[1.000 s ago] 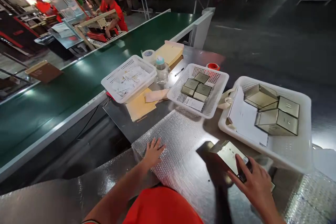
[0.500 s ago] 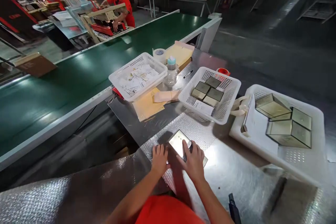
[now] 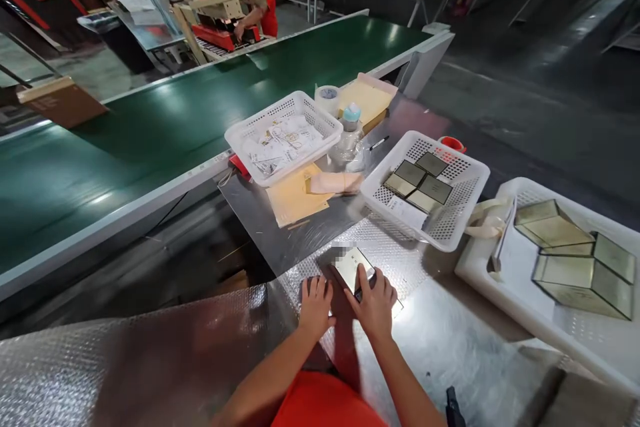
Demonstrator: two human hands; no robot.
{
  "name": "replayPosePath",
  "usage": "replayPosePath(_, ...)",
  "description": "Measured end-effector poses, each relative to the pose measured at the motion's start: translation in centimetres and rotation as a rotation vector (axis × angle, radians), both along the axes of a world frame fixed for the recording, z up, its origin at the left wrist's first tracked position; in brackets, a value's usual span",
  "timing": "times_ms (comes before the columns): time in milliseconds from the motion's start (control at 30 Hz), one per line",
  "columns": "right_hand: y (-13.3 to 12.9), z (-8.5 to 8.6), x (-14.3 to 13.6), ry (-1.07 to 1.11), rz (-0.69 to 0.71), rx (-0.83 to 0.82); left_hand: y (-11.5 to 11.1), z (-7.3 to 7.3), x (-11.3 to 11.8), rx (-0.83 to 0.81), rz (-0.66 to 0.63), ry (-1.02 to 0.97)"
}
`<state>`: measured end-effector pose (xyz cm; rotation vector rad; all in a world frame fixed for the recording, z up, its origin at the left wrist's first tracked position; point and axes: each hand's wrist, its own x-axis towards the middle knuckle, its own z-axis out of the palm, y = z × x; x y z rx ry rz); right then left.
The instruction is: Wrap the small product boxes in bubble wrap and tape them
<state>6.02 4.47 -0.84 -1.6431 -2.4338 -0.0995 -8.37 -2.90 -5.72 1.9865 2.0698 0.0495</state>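
A flat, shiny box with dark edges [image 3: 350, 268] lies on bubble wrap [image 3: 395, 247] in front of me. My right hand [image 3: 374, 297] rests on its near right part, with the index finger on its top and the thumb beside it; the hand looks wrapped over the box. My left hand [image 3: 316, 307] lies flat with fingers spread at the wrap's left edge, just left of the box, holding nothing. Similar boxes sit in a white basket [image 3: 371, 203] beyond my right hand and in a larger white tub [image 3: 465, 270] at the right.
Behind are a basket of papers [image 3: 250, 167], yellow envelopes [image 3: 295, 203], a clear bottle [image 3: 350, 137], tape rolls [image 3: 327, 97] and a pen [image 3: 379, 143]. A green conveyor [image 3: 200, 107] crosses behind the table. A person in red [image 3: 265, 3] works beyond it. A black tool [image 3: 453, 407] lies near right.
The view has shifted, so the baskets and tub appear farther right. Both hands keep nearly the same places beside and on the box.
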Motion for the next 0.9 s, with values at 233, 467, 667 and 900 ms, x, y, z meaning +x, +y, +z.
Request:
replayPosePath(233,0.0,-0.1,-0.3,0.035,0.006,-0.021,0.0,0.0,0.0,-0.017,-0.006,-0.033)
replayPosePath(467,-0.2,0.7,-1.0,0.026,-0.060,-0.107,-0.3,0.7,-0.5,-0.037,0.016,-0.108)
replayPosePath(667,-0.4,0.8,-1.3,0.173,-0.086,-0.195,1.0,4.0,-0.5,0.140,0.171,-0.172)
replayPosePath(900,6.7,-0.8,7.0,0.460,-0.235,-0.157,4.8,7.1,2.2,0.163,-0.292,-0.078)
